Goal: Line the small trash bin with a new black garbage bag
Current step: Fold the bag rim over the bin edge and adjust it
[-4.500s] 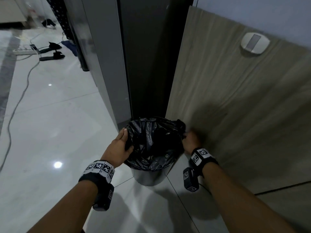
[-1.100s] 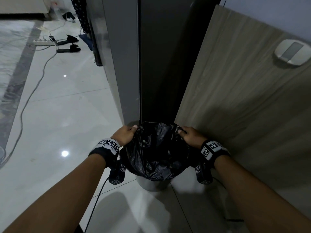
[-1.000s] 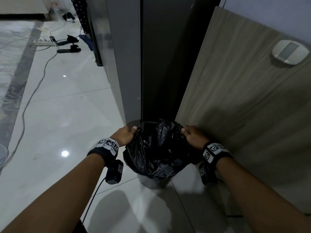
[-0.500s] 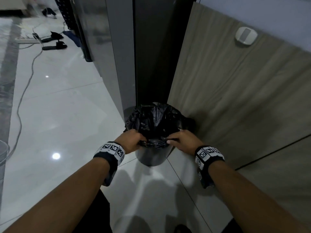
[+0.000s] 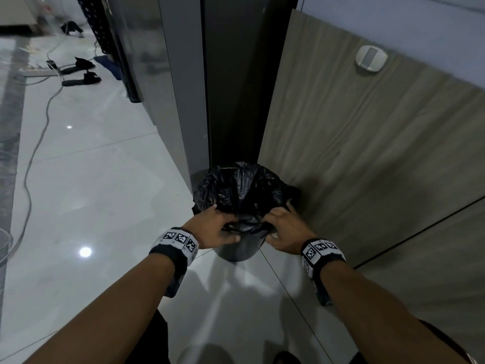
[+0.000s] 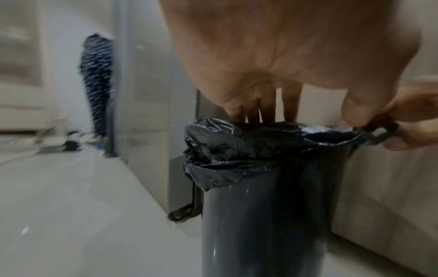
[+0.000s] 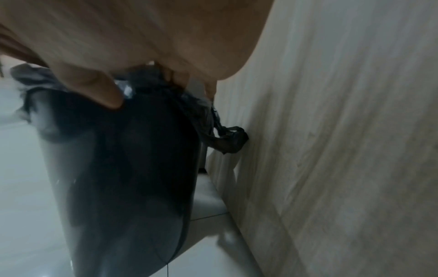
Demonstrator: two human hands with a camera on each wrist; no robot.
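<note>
A small dark grey trash bin (image 5: 237, 249) (image 6: 265, 221) (image 7: 123, 178) stands on the floor in the corner by a wooden panel. A crumpled black garbage bag (image 5: 240, 189) (image 6: 227, 148) (image 7: 206, 116) lines it and folds over the rim. My left hand (image 5: 214, 228) (image 6: 272, 75) pinches the bag's near edge, its fingers reaching over the rim. My right hand (image 5: 282, 232) (image 7: 132, 56) pinches the same near edge just to the right. Between the two hands the bag edge is stretched taut. The bin's inside is hidden.
A wooden panel (image 5: 367, 143) stands close on the right and touches the bag. A grey appliance (image 5: 168, 82) stands left of a dark gap behind the bin. Cables (image 5: 34, 153), a power strip and black slippers (image 5: 81, 80) lie on the glossy white tiles far left.
Both hands moved from the bin's left and right sides to its near edge and came close together, now pinching the bag there. The head view pulled back a little.
</note>
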